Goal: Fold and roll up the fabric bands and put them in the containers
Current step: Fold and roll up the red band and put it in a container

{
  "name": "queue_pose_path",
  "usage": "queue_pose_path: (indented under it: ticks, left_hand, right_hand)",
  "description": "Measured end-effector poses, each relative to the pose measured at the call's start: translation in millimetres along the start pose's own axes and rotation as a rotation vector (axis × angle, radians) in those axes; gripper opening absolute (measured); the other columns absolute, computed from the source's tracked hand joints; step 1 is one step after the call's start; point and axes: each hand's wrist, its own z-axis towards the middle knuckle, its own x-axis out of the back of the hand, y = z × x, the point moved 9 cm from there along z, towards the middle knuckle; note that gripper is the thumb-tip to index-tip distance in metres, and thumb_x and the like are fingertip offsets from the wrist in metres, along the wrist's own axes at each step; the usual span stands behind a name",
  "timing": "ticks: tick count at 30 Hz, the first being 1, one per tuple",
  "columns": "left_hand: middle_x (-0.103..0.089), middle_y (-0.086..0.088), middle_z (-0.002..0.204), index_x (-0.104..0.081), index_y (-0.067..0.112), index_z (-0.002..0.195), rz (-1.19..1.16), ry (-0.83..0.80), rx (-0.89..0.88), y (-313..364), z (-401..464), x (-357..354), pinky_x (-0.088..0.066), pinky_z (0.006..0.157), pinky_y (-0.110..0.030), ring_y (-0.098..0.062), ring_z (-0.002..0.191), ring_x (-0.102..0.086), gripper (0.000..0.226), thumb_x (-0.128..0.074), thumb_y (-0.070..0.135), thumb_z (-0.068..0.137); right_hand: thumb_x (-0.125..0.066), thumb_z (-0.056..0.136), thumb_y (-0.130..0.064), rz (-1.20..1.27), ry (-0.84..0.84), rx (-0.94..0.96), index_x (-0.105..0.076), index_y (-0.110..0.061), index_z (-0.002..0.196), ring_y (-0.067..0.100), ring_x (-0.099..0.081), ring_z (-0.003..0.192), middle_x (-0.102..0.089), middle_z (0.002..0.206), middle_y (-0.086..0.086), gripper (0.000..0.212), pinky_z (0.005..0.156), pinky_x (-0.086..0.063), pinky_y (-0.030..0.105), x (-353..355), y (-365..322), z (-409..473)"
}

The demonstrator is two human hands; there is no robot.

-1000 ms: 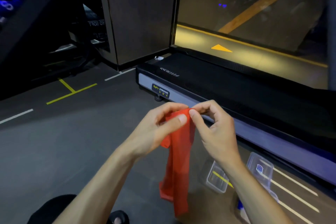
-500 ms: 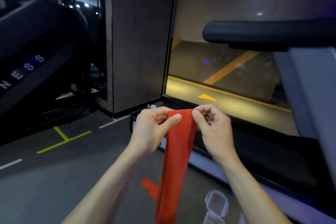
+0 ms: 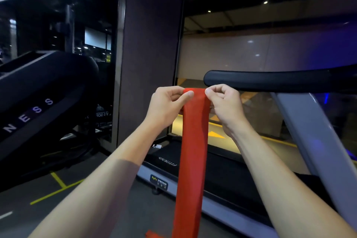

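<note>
A long red fabric band [image 3: 193,150] hangs straight down from my two raised hands, its lower end running out of the bottom of the frame. My left hand [image 3: 168,106] pinches the band's top left corner between thumb and curled fingers. My right hand [image 3: 225,105] pinches the top right corner the same way. The top edge is stretched flat between the two hands. No container shows in this view.
A treadmill deck [image 3: 222,176] lies just ahead, with its black handrail [image 3: 270,81] behind my right hand and a grey upright [image 3: 313,141] to the right. Another black machine [image 3: 42,106] stands at the left. Yellow lines [image 3: 58,185] mark the grey floor.
Both hands have risen with the band, and the view has tilted up. The band now hangs flat and full length. The clear containers on the floor have dropped out of view.
</note>
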Motion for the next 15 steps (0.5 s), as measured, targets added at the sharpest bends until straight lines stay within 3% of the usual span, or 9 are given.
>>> queue_pose_path:
  ticks: [7, 10, 15]
  left_hand:
    - [-0.079, -0.003, 0.084, -0.080, 0.015, 0.098, -0.010, 0.013, -0.002, 17, 4, 4, -0.061, 0.071, -0.036, -0.018, 0.076, -0.075, 0.023, -0.067, 0.033, 0.099]
    - [-0.079, -0.004, 0.086, -0.078, 0.015, 0.104, -0.024, -0.052, -0.026, 20, 5, 2, -0.063, 0.073, -0.041, -0.021, 0.078, -0.075, 0.018, -0.068, 0.030, 0.098]
    - [-0.079, -0.006, 0.088, -0.073, 0.009, 0.115, -0.072, -0.119, -0.068, 24, 3, 4, -0.060, 0.065, -0.033, -0.024, 0.079, -0.076, 0.021, -0.071, 0.019, 0.096]
  right_hand:
    - [-0.061, 0.101, -0.028, 0.071, -0.004, -0.069, -0.067, -0.015, 0.100, 0.027, -0.076, 0.084, -0.078, 0.085, 0.006, 0.013, 0.064, -0.056, 0.036, 1, 0, -1]
    - [-0.062, 0.100, -0.028, 0.053, 0.006, -0.036, -0.067, -0.017, 0.096, 0.022, -0.072, 0.076, -0.076, 0.078, 0.002, 0.012, 0.064, -0.054, 0.037, 3, -3, -2]
    - [-0.063, 0.099, -0.028, 0.018, 0.004, 0.008, -0.066, -0.018, 0.093, 0.027, -0.073, 0.077, -0.077, 0.079, 0.006, 0.012, 0.070, -0.060, 0.050, 7, -8, -3]
